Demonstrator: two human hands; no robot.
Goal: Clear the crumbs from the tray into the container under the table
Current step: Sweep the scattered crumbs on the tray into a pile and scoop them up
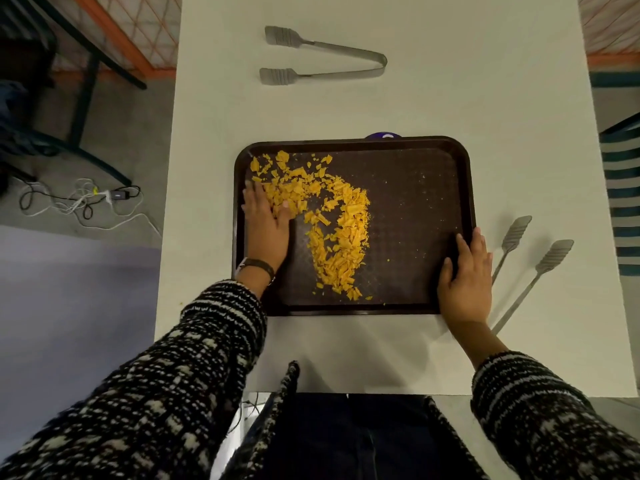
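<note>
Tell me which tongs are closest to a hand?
The tongs on the right side of the table, lying just beside the right hand at the tray's edge. The other tongs lie far beyond the tray.

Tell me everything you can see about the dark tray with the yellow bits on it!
The tray is dark brown, rectangular, with rounded corners and a raised rim, and it looks like textured plastic. It lies flat on the white table, near the person. Yellow-orange crumbs form a curved heap across its left and middle parts; tiny specks dot the right. The left hand lies flat inside by the left rim, touching the crumbs. The right hand rests on the right rim. Something purple peeks out behind the far edge.
</note>
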